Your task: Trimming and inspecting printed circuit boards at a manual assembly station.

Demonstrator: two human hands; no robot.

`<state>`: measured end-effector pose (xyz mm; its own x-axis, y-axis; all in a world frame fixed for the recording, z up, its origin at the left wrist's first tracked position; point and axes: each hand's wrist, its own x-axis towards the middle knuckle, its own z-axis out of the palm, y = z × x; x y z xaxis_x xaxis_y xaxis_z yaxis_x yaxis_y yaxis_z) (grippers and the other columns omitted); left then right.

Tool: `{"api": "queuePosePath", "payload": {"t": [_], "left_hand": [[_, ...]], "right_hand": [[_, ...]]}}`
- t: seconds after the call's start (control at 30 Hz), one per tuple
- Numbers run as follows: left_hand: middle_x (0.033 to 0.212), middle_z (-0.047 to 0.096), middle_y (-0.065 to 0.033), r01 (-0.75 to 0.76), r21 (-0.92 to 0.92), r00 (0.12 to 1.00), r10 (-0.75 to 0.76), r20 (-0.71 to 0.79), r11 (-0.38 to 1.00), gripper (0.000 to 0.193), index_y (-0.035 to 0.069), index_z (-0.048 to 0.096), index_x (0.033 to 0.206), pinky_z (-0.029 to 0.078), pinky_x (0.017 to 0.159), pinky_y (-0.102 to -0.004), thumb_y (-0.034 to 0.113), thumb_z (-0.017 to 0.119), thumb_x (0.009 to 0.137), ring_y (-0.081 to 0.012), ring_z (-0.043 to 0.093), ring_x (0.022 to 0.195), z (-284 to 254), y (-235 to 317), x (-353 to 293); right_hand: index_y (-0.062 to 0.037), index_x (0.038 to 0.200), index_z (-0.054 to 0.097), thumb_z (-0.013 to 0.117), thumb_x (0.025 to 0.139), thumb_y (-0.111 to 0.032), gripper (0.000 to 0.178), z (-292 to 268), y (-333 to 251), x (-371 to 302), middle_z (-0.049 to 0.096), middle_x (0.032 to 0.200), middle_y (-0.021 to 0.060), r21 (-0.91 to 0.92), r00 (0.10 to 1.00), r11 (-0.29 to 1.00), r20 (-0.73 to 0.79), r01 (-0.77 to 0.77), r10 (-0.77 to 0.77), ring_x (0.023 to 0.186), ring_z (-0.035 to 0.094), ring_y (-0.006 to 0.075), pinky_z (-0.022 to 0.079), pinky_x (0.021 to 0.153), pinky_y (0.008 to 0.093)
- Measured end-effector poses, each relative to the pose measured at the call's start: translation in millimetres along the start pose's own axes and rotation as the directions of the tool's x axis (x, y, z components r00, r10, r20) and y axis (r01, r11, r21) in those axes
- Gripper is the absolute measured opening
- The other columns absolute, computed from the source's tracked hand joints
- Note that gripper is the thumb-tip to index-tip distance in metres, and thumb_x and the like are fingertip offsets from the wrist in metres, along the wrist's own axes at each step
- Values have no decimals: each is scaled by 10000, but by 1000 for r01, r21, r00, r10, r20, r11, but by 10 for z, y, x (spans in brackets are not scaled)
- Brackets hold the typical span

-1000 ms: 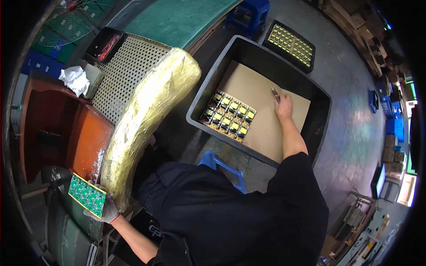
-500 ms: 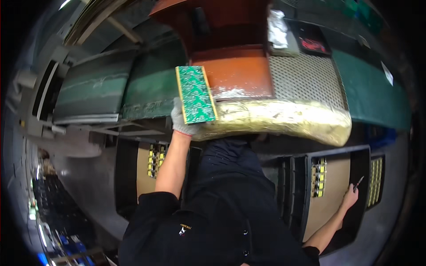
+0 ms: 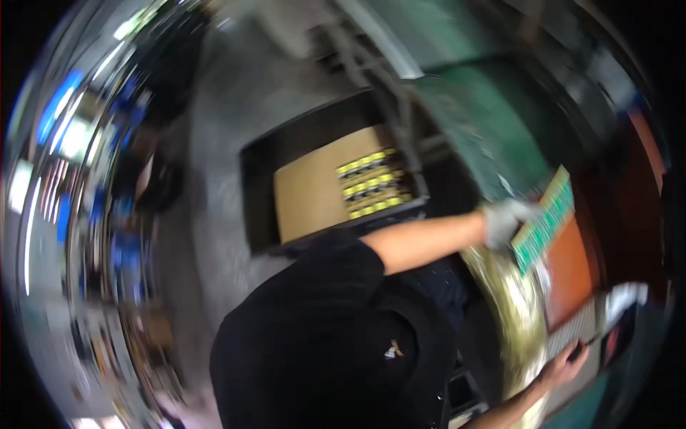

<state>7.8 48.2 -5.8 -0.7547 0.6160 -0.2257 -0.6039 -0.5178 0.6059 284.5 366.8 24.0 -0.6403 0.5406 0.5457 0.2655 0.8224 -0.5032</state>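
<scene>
My left hand (image 3: 509,223), in a pale knitted glove, grips a green circuit board panel (image 3: 541,227) by its near edge. The panel stands tilted above the edge of the bench, next to an orange-brown surface (image 3: 574,275). My bare right hand (image 3: 562,370), lower right, is closed on a slim dark-handled tool (image 3: 587,343); motion blurs it, so its kind cannot be made out. Below that hand lies a perforated metal plate (image 3: 572,325). A shiny yellowish wrapped pad (image 3: 516,304) runs along the bench edge beneath both arms.
Left of my arm a black bin (image 3: 261,204) holds a tan cardboard sheet (image 3: 311,189) and rows of yellow-and-black parts (image 3: 370,184). A green bench top (image 3: 475,107) stretches toward the upper right. Blurred shelving (image 3: 107,236) lines the far left.
My view has swung left, toward the bin. My left hand still holds the board, now seen more edge-on. My right hand has moved from beside the right bin to over the bench, tool still held.
</scene>
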Motion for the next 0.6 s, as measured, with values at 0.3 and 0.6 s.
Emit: {"api": "queuePosePath", "payload": {"t": [0.3, 0.6], "left_hand": [[1111, 763, -97, 5, -172, 993, 16, 121, 985, 415, 145, 767, 1191, 545, 853, -416, 426, 856, 899, -221, 702, 931, 76, 169, -198], [1068, 711, -105, 81, -99, 994, -74, 76, 992, 325, 64, 636, 1292, 550, 749, -342, 209, 625, 1002, -186, 660, 862, -12, 339, -329]], "right_hand": [[-22, 1212, 739, 692, 1022, -236, 290, 1247, -276, 781, 791, 1121, 119, -66, 987, 987, 67, 148, -144, 995, 734, 257, 568, 906, 315], [-69, 1196, 749, 680, 936, -113, 273, 1133, -326, 526, 777, 1084, 105, -107, 993, 988, -40, 110, -114, 980, 724, 289, 577, 866, 366]]}}
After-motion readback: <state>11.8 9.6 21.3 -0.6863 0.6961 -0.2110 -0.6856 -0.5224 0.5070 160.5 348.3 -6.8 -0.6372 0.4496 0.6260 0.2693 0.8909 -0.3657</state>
